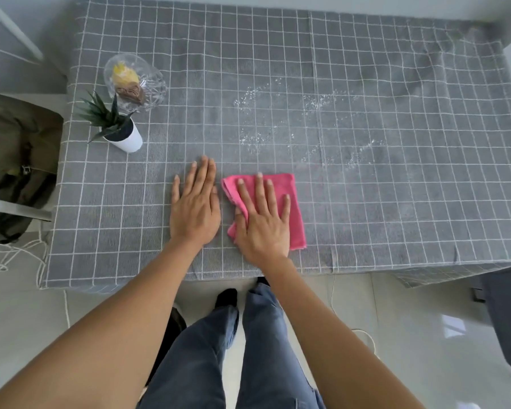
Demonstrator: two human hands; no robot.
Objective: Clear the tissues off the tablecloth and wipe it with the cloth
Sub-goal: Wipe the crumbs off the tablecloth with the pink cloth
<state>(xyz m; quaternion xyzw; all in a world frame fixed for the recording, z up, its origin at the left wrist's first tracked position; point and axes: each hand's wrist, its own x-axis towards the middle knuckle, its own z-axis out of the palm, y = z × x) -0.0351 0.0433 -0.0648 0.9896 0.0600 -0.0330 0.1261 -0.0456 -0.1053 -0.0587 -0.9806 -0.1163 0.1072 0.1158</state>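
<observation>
A grey tablecloth with a white grid covers the table. A folded pink cloth lies on it near the front edge. My right hand presses flat on the pink cloth, fingers spread, thumb at its left edge. My left hand rests flat and empty on the tablecloth just left of the cloth. White specks and smears are scattered over the middle of the tablecloth, beyond both hands. No whole tissues are in view.
A small potted plant in a white pot and a clear glass bowl with a yellow and brown item stand at the table's left rear. A chair with a dark bag sits to the left. A dark chair stands at the right.
</observation>
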